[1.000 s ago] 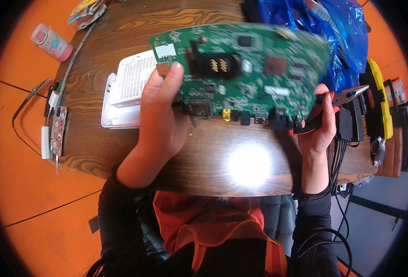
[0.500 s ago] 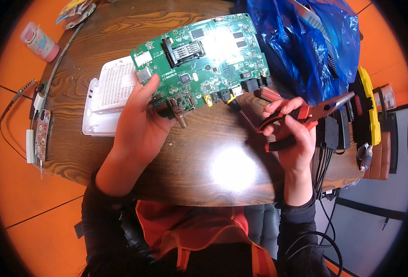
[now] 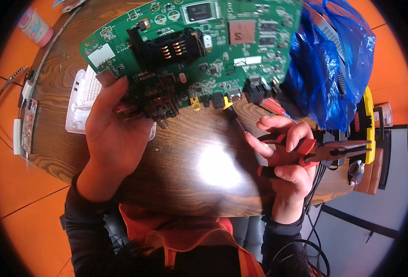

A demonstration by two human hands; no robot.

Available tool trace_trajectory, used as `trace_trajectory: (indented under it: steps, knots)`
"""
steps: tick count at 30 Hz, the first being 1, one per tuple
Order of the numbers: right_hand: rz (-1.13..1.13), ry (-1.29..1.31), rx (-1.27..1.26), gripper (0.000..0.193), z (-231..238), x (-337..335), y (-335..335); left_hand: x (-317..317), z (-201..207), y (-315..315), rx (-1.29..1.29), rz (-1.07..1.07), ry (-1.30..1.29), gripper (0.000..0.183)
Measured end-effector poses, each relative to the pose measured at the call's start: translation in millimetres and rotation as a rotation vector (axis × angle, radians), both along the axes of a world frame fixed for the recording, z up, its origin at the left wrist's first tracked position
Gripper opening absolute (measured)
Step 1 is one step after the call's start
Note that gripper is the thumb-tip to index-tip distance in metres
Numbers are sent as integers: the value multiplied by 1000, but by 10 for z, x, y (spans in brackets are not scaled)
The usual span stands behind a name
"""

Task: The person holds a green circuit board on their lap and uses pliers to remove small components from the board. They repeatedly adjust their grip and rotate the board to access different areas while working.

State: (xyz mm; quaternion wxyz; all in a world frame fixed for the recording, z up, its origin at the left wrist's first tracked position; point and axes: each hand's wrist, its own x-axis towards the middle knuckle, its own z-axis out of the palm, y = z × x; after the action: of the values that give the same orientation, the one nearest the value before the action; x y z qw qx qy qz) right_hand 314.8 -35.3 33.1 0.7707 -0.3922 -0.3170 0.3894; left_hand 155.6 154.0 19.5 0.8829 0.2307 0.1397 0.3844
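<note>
Green circuit board [image 3: 220, 57] is held up over the wooden table [image 3: 181, 180], left of the blue plastic bag [image 3: 328, 87]; its component face is turned to the viewer, and its upper edge reaches the top of the view; a black card slot [image 3: 169, 50] with gold contacts and a copper-coloured square chip [image 3: 241, 32] show on that face; a yellow socket [image 3: 194, 104] and black connectors line the lower edge.

Left hand [image 3: 114, 127] is clamped on the board's lower left corner, thumb on the near face; fingers behind are hidden; right hand [image 3: 296, 177] is well apart from the left, below and right of the board, its fingers curled about the handles of red-and-black pliers [image 3: 323, 153]; the nose points right, the jaws slightly parted.

On the table, a yellow-and-black screwdriver [image 3: 229, 109] and a red-striped handle [image 3: 273, 106] lie below the board's lower edge, partly covered from sight; a white perforated housing [image 3: 81, 101] sits at left, partly behind the board and left hand; a black case with a yellow edge [image 3: 370, 120] stands at far right.
</note>
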Motion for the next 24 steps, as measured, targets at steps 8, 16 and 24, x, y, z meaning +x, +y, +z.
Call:
trace_trajectory:
  steps: [8,16,24]
  knots:
    - [-15,22,-60,31,44,-73,5,-39,-3,47,-19,-98,14,32]
    - [-26,29,-62,30,40,-70,2,-65,-25,73,13,-162,-39,29]
    - [-16,7,-63,30,39,-67,3,-17,34,49,-38,-153,10,30]
